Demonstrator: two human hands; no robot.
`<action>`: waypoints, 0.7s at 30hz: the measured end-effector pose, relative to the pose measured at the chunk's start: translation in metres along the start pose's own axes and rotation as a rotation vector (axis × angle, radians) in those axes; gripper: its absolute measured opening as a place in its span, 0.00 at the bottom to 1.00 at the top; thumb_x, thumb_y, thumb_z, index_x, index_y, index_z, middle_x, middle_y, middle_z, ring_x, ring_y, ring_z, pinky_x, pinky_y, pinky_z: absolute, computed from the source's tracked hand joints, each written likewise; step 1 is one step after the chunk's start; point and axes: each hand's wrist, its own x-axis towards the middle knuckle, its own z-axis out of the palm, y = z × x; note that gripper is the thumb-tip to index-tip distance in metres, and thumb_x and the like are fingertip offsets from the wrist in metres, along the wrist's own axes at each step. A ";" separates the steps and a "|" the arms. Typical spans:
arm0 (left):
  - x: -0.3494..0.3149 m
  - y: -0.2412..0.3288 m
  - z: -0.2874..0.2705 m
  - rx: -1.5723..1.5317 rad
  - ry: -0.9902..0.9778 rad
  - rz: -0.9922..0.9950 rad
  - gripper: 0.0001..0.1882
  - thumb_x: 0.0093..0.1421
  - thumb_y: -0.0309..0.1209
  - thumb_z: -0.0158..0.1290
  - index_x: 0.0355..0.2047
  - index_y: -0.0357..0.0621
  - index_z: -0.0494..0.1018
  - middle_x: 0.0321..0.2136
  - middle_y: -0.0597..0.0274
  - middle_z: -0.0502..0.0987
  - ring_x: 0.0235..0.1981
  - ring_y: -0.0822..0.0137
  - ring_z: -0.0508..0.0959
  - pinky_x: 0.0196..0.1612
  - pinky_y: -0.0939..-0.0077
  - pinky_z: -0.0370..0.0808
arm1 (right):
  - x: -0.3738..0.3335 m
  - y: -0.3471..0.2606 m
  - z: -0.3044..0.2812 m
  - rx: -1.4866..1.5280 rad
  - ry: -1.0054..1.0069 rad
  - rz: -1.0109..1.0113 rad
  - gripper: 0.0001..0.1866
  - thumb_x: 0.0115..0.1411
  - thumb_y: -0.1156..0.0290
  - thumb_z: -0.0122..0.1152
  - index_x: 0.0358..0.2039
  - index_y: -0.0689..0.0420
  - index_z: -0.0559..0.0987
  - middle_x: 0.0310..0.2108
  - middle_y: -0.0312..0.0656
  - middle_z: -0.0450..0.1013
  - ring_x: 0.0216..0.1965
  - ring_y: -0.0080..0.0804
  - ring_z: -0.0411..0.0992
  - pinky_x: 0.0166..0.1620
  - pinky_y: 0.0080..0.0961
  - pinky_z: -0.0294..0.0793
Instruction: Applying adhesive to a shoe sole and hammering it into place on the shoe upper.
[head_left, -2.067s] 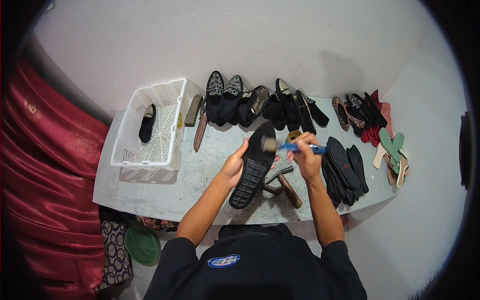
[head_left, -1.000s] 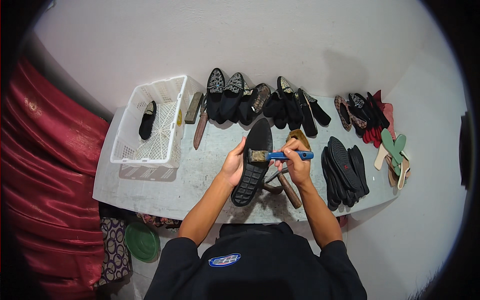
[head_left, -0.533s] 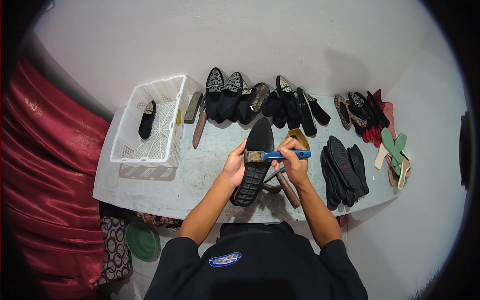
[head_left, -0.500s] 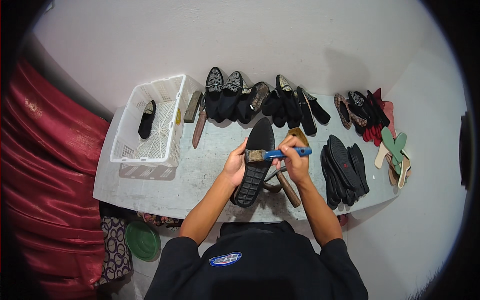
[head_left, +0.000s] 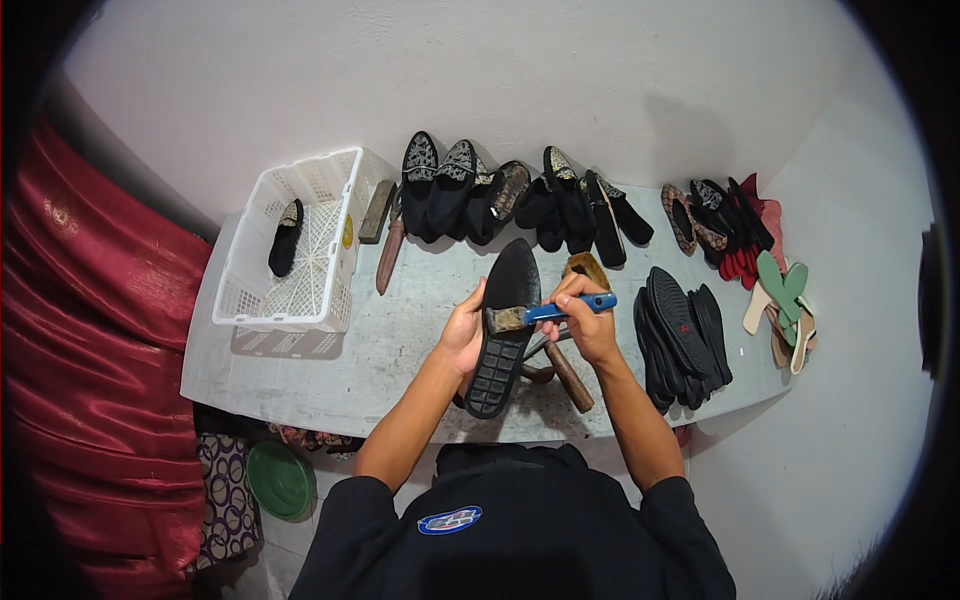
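My left hand grips a black shoe sole by its left edge, fingers behind it. The sole is held up over the table, toe pointing away, its grid of square hollows at the heel end facing me. In my right hand is a blue-handled flat brush, pinched by the handle. Its pale, worn bristles rest on the middle of the sole, just above the hollows. Below the right hand lies a hammer with a wooden handle, its head partly hidden. A yellowish container stands just beyond that hand.
A white plastic basket holding one black shoe stands at left, beside a grey block and a brown-handled tool. Several black shoes line the wall. Stacked black soles and green insoles lie at right.
The brush has slid slightly toward the heel end along the sole. The whole view has shifted a little, so the table things appear farther left. Both hands keep their holds.
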 end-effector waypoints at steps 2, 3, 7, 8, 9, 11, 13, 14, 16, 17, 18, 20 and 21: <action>0.002 -0.008 0.009 -0.009 0.053 0.003 0.34 0.69 0.53 0.30 0.59 0.34 0.59 0.53 0.39 0.68 0.52 0.43 0.72 0.57 0.54 0.71 | 0.004 -0.002 -0.011 0.000 0.065 -0.028 0.07 0.62 0.76 0.51 0.27 0.65 0.70 0.29 0.47 0.70 0.22 0.33 0.74 0.20 0.22 0.73; 0.004 -0.012 0.015 0.004 0.101 0.019 0.34 0.69 0.53 0.30 0.59 0.34 0.59 0.53 0.38 0.68 0.53 0.42 0.72 0.58 0.53 0.70 | 0.007 -0.003 -0.015 0.000 0.129 -0.059 0.07 0.62 0.76 0.51 0.28 0.65 0.70 0.29 0.47 0.70 0.22 0.33 0.74 0.20 0.22 0.73; 0.006 -0.016 0.017 0.011 0.154 0.020 0.35 0.68 0.55 0.30 0.60 0.36 0.58 0.53 0.37 0.68 0.54 0.44 0.71 0.59 0.52 0.68 | 0.008 -0.002 -0.011 0.029 0.340 -0.157 0.06 0.63 0.74 0.51 0.31 0.64 0.69 0.31 0.48 0.71 0.24 0.33 0.74 0.25 0.25 0.75; 0.005 -0.012 0.011 0.010 0.155 0.024 0.35 0.68 0.55 0.30 0.60 0.36 0.58 0.53 0.37 0.68 0.54 0.44 0.71 0.59 0.52 0.68 | 0.002 0.001 -0.008 0.024 0.285 -0.157 0.06 0.63 0.75 0.50 0.30 0.65 0.69 0.30 0.48 0.70 0.24 0.34 0.74 0.24 0.25 0.75; 0.003 -0.007 0.002 -0.038 0.074 0.000 0.35 0.68 0.55 0.29 0.60 0.37 0.58 0.53 0.36 0.68 0.54 0.45 0.71 0.58 0.52 0.69 | -0.006 0.005 -0.006 0.019 0.230 -0.156 0.07 0.63 0.75 0.50 0.30 0.65 0.69 0.30 0.48 0.70 0.24 0.34 0.74 0.24 0.25 0.75; 0.002 -0.003 -0.007 -0.087 -0.006 -0.025 0.35 0.68 0.56 0.29 0.61 0.37 0.58 0.54 0.36 0.67 0.55 0.46 0.71 0.57 0.52 0.70 | -0.020 0.003 -0.005 0.028 0.117 -0.044 0.08 0.63 0.75 0.49 0.29 0.66 0.69 0.29 0.47 0.68 0.24 0.35 0.74 0.22 0.24 0.76; 0.002 -0.002 -0.005 -0.053 -0.077 -0.024 0.36 0.68 0.56 0.28 0.61 0.38 0.58 0.55 0.35 0.66 0.55 0.47 0.71 0.55 0.53 0.72 | -0.025 -0.001 -0.013 -0.007 0.069 -0.018 0.07 0.62 0.76 0.50 0.28 0.67 0.70 0.28 0.47 0.68 0.22 0.34 0.74 0.21 0.24 0.76; 0.004 -0.004 -0.004 -0.040 -0.028 -0.016 0.37 0.67 0.57 0.29 0.61 0.38 0.57 0.55 0.34 0.65 0.55 0.47 0.71 0.54 0.54 0.74 | -0.027 -0.006 -0.020 -0.014 0.079 -0.006 0.07 0.61 0.77 0.50 0.28 0.67 0.70 0.27 0.47 0.68 0.21 0.34 0.73 0.20 0.23 0.75; 0.005 -0.002 -0.010 0.009 0.022 0.003 0.37 0.67 0.58 0.29 0.61 0.38 0.57 0.55 0.34 0.65 0.55 0.46 0.71 0.55 0.54 0.73 | -0.023 -0.013 -0.037 -0.021 0.089 0.006 0.06 0.58 0.78 0.50 0.25 0.66 0.70 0.25 0.47 0.68 0.17 0.33 0.72 0.16 0.22 0.72; 0.005 -0.001 -0.014 0.056 0.072 0.022 0.38 0.66 0.58 0.29 0.61 0.38 0.57 0.56 0.34 0.65 0.56 0.46 0.70 0.55 0.53 0.73 | -0.018 -0.020 -0.040 -0.037 0.135 0.005 0.08 0.58 0.76 0.50 0.23 0.66 0.69 0.23 0.46 0.66 0.16 0.34 0.71 0.15 0.22 0.69; 0.007 -0.002 -0.011 0.055 0.073 0.024 0.38 0.66 0.58 0.29 0.61 0.38 0.57 0.56 0.34 0.65 0.56 0.46 0.70 0.55 0.53 0.73 | -0.014 -0.023 -0.050 -0.070 0.193 -0.018 0.07 0.58 0.76 0.50 0.24 0.65 0.69 0.23 0.46 0.68 0.16 0.32 0.71 0.16 0.22 0.70; 0.008 0.000 -0.006 0.030 0.173 0.143 0.39 0.66 0.58 0.31 0.64 0.39 0.52 0.60 0.38 0.60 0.57 0.42 0.67 0.54 0.46 0.73 | -0.003 -0.027 -0.068 -0.142 0.354 -0.052 0.06 0.59 0.76 0.50 0.26 0.64 0.70 0.24 0.47 0.71 0.16 0.31 0.71 0.16 0.21 0.69; 0.009 0.000 -0.006 0.031 0.174 0.143 0.39 0.66 0.58 0.31 0.64 0.39 0.52 0.60 0.38 0.60 0.57 0.42 0.67 0.54 0.46 0.73 | 0.003 -0.029 -0.077 -0.185 0.462 -0.065 0.07 0.59 0.75 0.51 0.26 0.64 0.69 0.25 0.48 0.71 0.16 0.32 0.71 0.17 0.21 0.68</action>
